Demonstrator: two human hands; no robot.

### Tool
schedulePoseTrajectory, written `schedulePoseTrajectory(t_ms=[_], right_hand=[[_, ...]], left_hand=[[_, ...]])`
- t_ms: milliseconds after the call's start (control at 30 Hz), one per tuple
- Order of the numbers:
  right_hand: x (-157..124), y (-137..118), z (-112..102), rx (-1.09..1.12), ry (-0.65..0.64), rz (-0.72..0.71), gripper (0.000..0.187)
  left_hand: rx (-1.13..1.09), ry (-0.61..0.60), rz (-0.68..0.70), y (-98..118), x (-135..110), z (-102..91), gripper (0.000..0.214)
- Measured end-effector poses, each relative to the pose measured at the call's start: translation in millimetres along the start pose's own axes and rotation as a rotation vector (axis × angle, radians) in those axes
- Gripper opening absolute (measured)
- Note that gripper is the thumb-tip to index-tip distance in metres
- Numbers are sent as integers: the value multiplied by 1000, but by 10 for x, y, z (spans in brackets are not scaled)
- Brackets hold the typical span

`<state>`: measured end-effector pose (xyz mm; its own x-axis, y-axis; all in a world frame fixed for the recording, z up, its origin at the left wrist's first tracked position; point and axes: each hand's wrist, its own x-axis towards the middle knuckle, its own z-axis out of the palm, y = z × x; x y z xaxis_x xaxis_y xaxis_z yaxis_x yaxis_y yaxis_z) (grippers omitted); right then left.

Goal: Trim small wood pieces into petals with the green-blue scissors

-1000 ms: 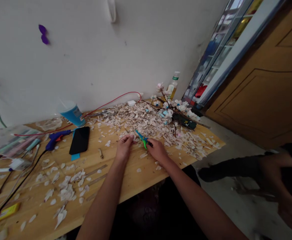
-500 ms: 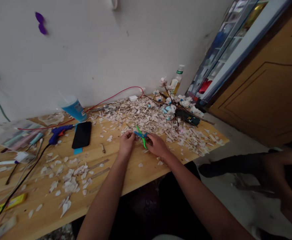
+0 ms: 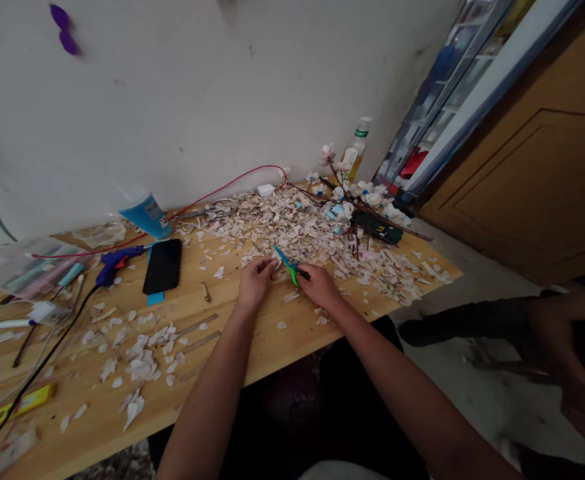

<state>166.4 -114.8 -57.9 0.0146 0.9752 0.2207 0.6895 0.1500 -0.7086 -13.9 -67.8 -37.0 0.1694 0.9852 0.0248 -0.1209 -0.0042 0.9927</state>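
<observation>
My right hand [image 3: 317, 285] is closed round the handles of small blue and green scissors [image 3: 287, 264]. Their blades are nearly together and point up and to the left. Beside them my left hand [image 3: 255, 281] pinches a small pale piece [image 3: 275, 263], like a bit of shell or a petal, mostly covered by the fingers. Both hands are just above the wooden table [image 3: 257, 353], in front of a wide heap of pale scraps [image 3: 297, 223]. A branch with white blossoms [image 3: 339, 193] lies across the heap's right side.
To the left are a black phone [image 3: 163, 267], a blue glue gun [image 3: 115, 265] with its cord, a blue cup [image 3: 147, 215] and a yellow box [image 3: 17, 408]. Loose flakes [image 3: 145, 363] lie at the front left. A bottle [image 3: 356, 150] stands behind. Another person's arm [image 3: 555, 340] is at right.
The scissors' blades, spread wide before, have come together and turned. They are now apart from my left hand's fingertips, where a pale piece shows. The view has shifted slightly.
</observation>
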Motion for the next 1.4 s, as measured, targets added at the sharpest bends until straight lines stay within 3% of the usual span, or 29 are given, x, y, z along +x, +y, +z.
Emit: schedulePoseTrajectory(t_ms=[133,300,367,467,600,767,967,1200,1400], right_hand=[[-2,6,4,-35,4,-13,18],[2,72,18,31,135,81,19],[10,99,23,55,206,95,22],[20,101,38,-42,270,-16,26],[5,37,60,-193,124,-190,40],[-36,-64,43,-243,-36,-235,30],[-39,-115,28,-264,-40,-226,26],[-48,-95,43,-270,-13,-221,23],[-17,-20,73,-249,54,-257,35]], left_hand=[[-70,-42,-64,-54,39,-33,25],[-44,-116,-169,-91,52,-81,27],[-86,-84,-203,-95,45,-74,28],[-280,15,-194,-70,27,-40,34],[-483,151,-125,-26,12,-6,35],[-546,199,-84,-75,-4,64,29],[-662,190,-81,-129,-57,213,26],[-728,187,-126,-146,-79,244,23],[-746,182,-146,-122,-95,244,19]])
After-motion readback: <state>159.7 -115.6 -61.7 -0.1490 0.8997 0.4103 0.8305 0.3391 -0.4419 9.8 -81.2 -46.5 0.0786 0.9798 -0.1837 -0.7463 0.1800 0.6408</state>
